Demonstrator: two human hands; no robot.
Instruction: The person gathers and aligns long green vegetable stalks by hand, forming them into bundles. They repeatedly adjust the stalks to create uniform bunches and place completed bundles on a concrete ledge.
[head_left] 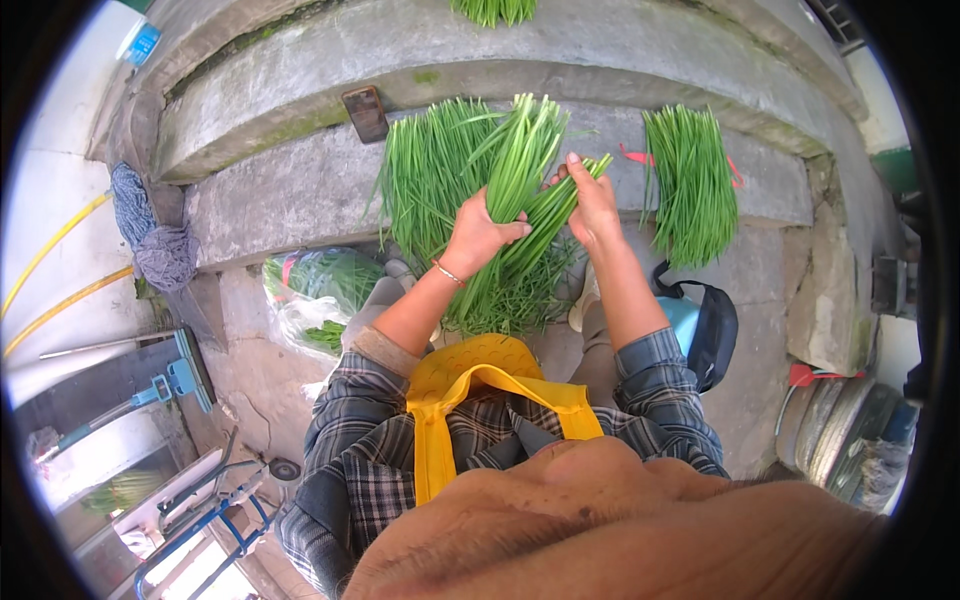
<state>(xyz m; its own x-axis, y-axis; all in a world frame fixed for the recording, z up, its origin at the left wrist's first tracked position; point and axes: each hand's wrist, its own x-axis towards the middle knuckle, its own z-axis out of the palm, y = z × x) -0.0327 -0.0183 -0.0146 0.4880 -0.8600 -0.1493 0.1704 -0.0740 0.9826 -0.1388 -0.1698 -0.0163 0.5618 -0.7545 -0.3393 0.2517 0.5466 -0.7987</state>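
Note:
A thick bunch of green chives is gripped in my left hand, its pale cut ends pointing up and away from me. My right hand is closed round a thinner bunch of chives, which slants across below the first one. The leaves of both bunches overlap, and some right fingers are hidden behind the stems. To the left of my hands, a broad pile of chives lies over the step's edge. Loose chive leaves are heaped below my hands, between my feet.
Concrete steps rise ahead. On them are a phone, a chive bundle with a red tie at right, and more chives higher up. A clear plastic bag and a blue-black bag flank my legs.

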